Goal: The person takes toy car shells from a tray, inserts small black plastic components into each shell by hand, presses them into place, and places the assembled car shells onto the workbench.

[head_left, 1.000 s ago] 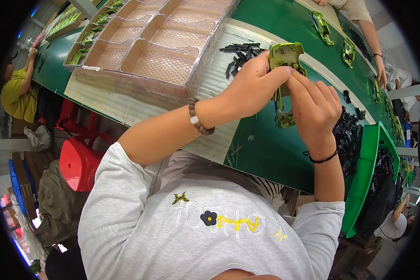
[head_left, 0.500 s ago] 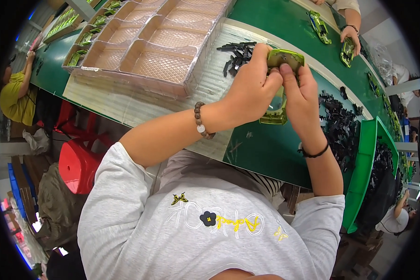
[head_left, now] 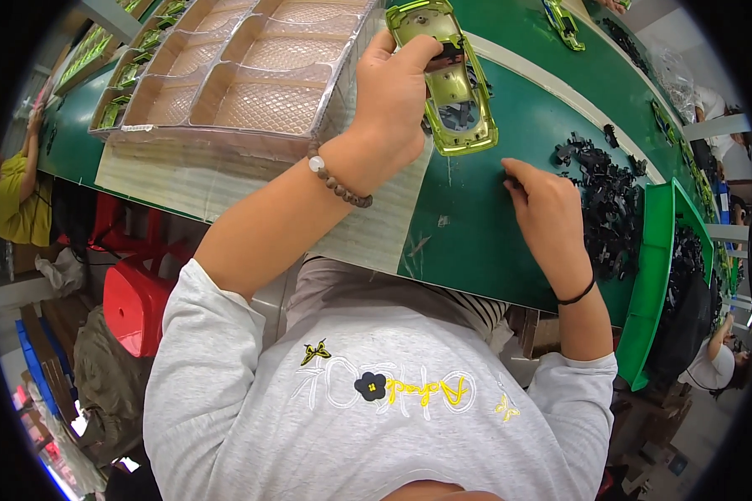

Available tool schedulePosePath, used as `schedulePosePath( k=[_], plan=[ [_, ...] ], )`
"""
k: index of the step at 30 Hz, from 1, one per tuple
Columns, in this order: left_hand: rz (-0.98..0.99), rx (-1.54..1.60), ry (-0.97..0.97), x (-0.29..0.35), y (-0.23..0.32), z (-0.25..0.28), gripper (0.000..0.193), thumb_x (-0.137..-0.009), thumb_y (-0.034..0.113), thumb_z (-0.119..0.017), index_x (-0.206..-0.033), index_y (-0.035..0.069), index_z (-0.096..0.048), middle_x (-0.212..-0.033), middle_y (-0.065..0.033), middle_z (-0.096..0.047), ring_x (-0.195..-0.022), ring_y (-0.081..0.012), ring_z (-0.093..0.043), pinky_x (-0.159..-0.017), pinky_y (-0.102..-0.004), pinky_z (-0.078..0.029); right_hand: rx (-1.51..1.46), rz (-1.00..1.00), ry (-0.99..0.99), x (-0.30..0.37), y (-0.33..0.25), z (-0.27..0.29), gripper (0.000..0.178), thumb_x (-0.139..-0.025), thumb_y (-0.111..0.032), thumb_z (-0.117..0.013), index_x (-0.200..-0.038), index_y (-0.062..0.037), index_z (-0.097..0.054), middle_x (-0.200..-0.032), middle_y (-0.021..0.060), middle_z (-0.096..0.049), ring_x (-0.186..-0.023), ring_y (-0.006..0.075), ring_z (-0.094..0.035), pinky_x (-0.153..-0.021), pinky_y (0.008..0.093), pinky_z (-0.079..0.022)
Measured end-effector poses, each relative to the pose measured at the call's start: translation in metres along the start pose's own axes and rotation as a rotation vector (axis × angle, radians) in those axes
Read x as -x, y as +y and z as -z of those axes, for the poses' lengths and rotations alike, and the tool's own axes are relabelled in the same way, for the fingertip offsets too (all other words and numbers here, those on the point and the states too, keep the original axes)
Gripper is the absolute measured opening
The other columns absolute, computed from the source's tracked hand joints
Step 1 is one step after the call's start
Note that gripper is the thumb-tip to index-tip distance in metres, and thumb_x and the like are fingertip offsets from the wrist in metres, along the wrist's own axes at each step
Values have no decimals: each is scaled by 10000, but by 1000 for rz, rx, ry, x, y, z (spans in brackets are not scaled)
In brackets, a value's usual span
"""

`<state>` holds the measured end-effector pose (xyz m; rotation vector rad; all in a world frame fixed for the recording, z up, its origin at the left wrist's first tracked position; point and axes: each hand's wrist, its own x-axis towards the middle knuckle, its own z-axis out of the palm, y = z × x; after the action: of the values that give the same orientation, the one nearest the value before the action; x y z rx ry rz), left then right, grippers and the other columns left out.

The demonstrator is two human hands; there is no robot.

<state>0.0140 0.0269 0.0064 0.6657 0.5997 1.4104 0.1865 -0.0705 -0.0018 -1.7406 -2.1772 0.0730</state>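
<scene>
My left hand (head_left: 393,96) grips a translucent green toy car body shell (head_left: 444,87) by its left side, thumb reaching over its middle. A black part (head_left: 450,55) sits in the shell near that thumb. To the right and lower, my right hand (head_left: 550,213) is apart from the shell, over the green table. Its thumb and index fingertips are close together and the other fingers curl in; whether a small piece is between them I cannot make out. A heap of small black plastic parts (head_left: 612,209) lies just right of this hand.
A clear compartmented plastic tray (head_left: 263,100) stands at the left, on a pale foam sheet (head_left: 175,179). Green shells (head_left: 117,110) fill its far left column. A green bin (head_left: 650,275) with black parts is at the right. Another shell (head_left: 566,27) lies across the table.
Both hands held the shell before. My left hand has carried it up and left, while my right hand has let go and moved down toward the black heap.
</scene>
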Motion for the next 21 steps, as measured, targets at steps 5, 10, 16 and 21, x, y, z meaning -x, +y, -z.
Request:
schedulePosePath(
  k=[5, 10, 16, 21],
  plan=[
    [97, -60, -51, 1, 0, 0, 111, -821, 19, -524, -932, 19, -538, -854, -73, -625, -747, -141, -613, -660, -293, -523, 35, 134, -26, -4, 8, -1, 176, -763, -24, -600, -934, -34, -642, -788, 141, -643, -739, 318, -616, -669, 399, -494],
    [151, -50, -37, 1, 0, 2, 118, -819, 25, -517, -934, 12, -542, -843, -73, -623, -750, -142, -610, -671, -302, -517, -153, 58, -36, -4, 9, 31, 217, -760, -11, -614, -975, -19, -647, -831, 167, -652, -733, 328, -627, -677, 361, -509],
    [144, -54, -24, 2, -1, -1, 110, -823, 35, -519, -929, 15, -541, -848, -70, -628, -756, -142, -614, -691, -301, -512, -206, 153, -123, -5, 4, 29, 207, -734, 30, -590, -926, -4, -660, -901, 122, -669, -817, 308, -633, -731, 362, -505],
    [233, -54, 4, 4, -1, -4, 114, -826, 28, -520, -938, 13, -538, -857, -72, -633, -759, -149, -621, -692, -292, -511, -7, 453, -189, -14, 9, 18, 238, -651, 31, -582, -873, -7, -658, -947, 104, -662, -958, 268, -590, -773, 354, -492]
  ],
)
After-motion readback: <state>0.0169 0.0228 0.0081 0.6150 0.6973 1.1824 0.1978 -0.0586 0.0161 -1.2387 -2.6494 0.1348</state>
